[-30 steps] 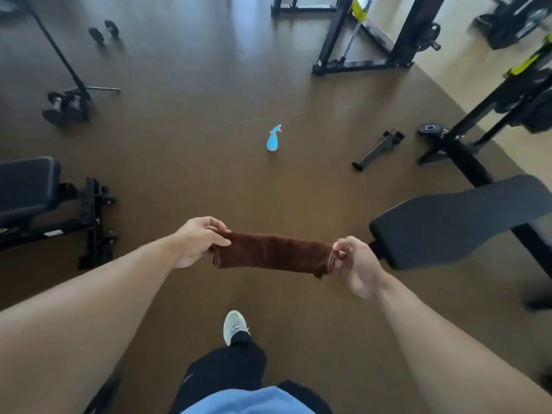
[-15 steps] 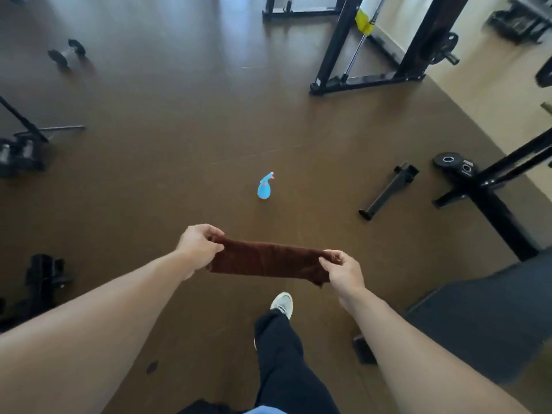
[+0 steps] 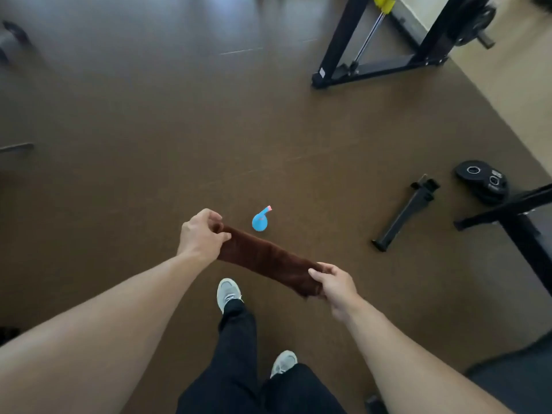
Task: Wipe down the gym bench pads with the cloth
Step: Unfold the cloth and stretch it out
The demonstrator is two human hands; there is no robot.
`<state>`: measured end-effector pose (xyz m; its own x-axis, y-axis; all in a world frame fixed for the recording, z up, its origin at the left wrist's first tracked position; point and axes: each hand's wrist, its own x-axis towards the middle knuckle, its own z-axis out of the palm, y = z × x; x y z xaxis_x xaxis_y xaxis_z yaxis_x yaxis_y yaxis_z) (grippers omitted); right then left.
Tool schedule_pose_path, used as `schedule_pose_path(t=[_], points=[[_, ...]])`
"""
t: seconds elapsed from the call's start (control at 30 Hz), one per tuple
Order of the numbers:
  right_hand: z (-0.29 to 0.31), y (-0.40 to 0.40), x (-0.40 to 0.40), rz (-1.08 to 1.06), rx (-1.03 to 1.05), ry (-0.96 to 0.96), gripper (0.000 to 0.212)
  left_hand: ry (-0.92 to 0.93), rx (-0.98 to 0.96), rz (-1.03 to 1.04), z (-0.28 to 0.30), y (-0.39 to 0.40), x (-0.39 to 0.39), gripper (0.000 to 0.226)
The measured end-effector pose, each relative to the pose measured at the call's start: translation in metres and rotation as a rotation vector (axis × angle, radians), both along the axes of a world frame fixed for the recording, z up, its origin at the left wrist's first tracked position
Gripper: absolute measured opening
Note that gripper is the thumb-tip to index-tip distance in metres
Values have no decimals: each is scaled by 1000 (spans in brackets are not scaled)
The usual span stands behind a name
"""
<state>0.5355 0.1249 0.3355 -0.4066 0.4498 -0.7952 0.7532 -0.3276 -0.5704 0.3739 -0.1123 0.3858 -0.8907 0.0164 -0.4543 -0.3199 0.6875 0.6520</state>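
Observation:
A folded brown cloth [image 3: 265,258] is stretched between both hands above the brown floor. My left hand [image 3: 200,233] grips its far left end. My right hand [image 3: 334,282] pinches its near right end, lower in the view. A corner of a dark bench pad [image 3: 516,380] shows at the bottom right edge. A blue spray bottle [image 3: 260,221] lies on the floor just beyond the cloth.
A black bench frame leg [image 3: 519,222] runs in from the right, with weight plates [image 3: 482,180] and a loose black bar attachment [image 3: 403,213] beside it. A black rack base [image 3: 385,65] stands at the back right. My feet in grey shoes [image 3: 228,292] are below the cloth.
I have stepped forward, so the spray bottle now lies close to the cloth. The bench pad slid to the bottom right corner. The cloth now slants down to the right; both hands still hold it.

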Motion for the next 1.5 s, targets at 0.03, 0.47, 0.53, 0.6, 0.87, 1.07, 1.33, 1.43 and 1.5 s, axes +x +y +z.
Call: schedule_pose_path(t=[0.03, 0.47, 0.53, 0.6, 0.87, 1.07, 1.33, 1.43, 1.5], points=[[-16, 0, -18, -28, 4, -13, 16, -14, 7, 8, -18, 6, -23, 29], [-288, 24, -213, -413, -203, -94, 22, 6, 20, -168, -294, 90, -232, 27], [-326, 27, -227, -450, -198, -102, 21, 24, -7, -207, -329, 98, -249, 25], [-356, 28, -237, -483, -198, -108, 19, 38, -54, -258, -357, 105, -263, 25], [-423, 32, -252, -527, -221, -98, 21, 41, -111, -335, -412, 134, -285, 30], [-439, 35, -246, -482, -220, -123, 17, -36, -187, -539, -414, 126, -264, 50], [-437, 27, -258, -448, -182, -90, 20, -180, -319, -579, -417, 94, -242, 58], [-426, 23, -273, -442, -304, 51, 21, -186, -327, -602, -418, 90, -233, 60], [-415, 20, -283, -424, -379, 131, 21, -193, -334, -610, -417, 88, -229, 62]])
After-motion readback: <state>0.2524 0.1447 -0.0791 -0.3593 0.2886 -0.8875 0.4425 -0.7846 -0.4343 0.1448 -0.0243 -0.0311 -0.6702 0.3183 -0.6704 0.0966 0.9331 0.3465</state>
